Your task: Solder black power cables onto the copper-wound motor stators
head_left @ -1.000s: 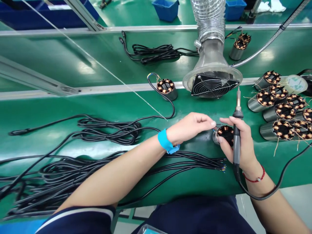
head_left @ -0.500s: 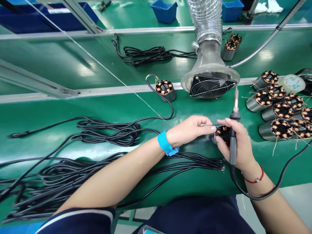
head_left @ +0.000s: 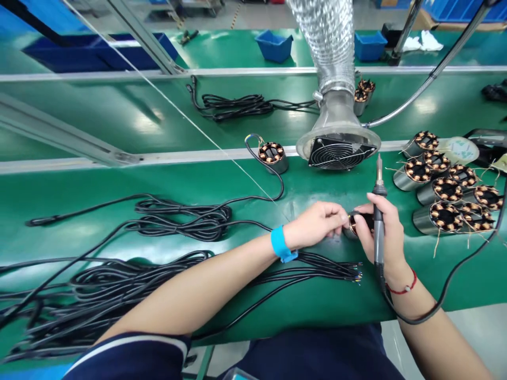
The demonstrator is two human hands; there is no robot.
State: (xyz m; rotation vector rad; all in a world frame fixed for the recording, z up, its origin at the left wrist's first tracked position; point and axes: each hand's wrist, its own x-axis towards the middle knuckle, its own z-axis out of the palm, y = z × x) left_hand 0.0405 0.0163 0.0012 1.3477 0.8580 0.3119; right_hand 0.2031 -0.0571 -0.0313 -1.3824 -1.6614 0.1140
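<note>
My right hand (head_left: 386, 232) has a soldering iron (head_left: 379, 227) tucked between thumb and fingers, its tip pointing up and away. Those same fingers steady a motor stator (head_left: 352, 227) with copper windings, mostly covered by the hand. At the stator's left edge, my left hand (head_left: 322, 224) is closed in a pinch. A black cable (head_left: 253, 224) runs beneath the left wrist towards these fingers, and its end is hidden in them. Below the hands lies a bundle of black cables (head_left: 332, 272) with bared coloured wire ends.
A fume extractor hood (head_left: 338, 145) hangs ahead of my hands. Several stators (head_left: 443, 216) are grouped at the right. Another stator (head_left: 273, 158), with a cable joined to it, stands left of the hood. Coiled cables (head_left: 119, 290) cover the left of the green bench.
The view has tilted up a little. My left fingers have moved closer against the stator's left side, and the thin dark piece that spanned both hands no longer shows.
</note>
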